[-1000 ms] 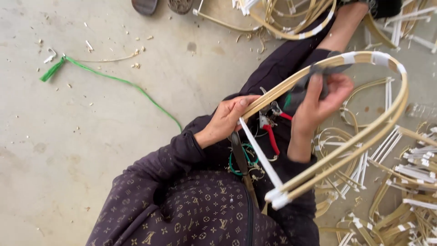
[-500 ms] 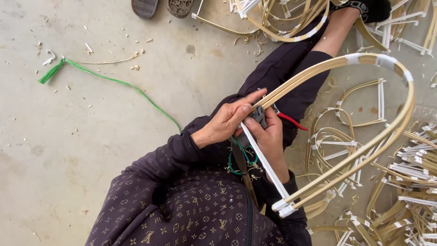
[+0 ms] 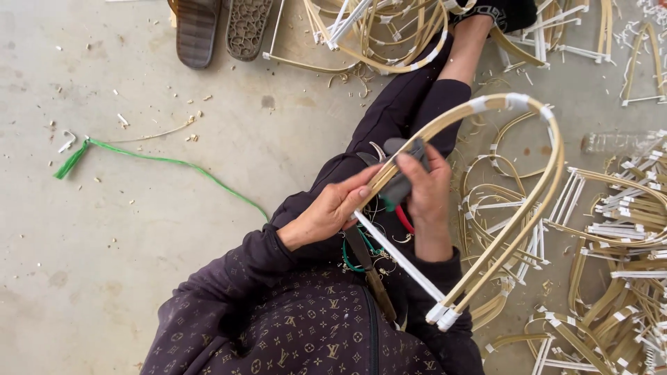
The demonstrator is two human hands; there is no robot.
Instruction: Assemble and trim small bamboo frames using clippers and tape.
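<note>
A bent bamboo hoop frame [image 3: 528,194] with white-taped joints lies across my lap. My left hand [image 3: 333,212] pinches one pale bamboo strip of it near the middle. My right hand [image 3: 425,194] grips a grey-handled tool [image 3: 403,173] pressed against the same strip, right next to my left fingers. A white strip [image 3: 399,257] runs from my hands down to the frame's taped ends. Red-handled pliers [image 3: 403,221] peek out under my right hand.
Piles of finished bamboo hoops [image 3: 618,236] lie at the right and more hoops [image 3: 375,35] at the top. A pair of sandals [image 3: 219,28] sits at the top left. A green cord [image 3: 160,163] trails over the concrete floor [image 3: 104,264], among small shavings.
My right hand came down from the hoop's upper curve to meet my left hand, now holding the grey tool on the strip. The frame shifted slightly.
</note>
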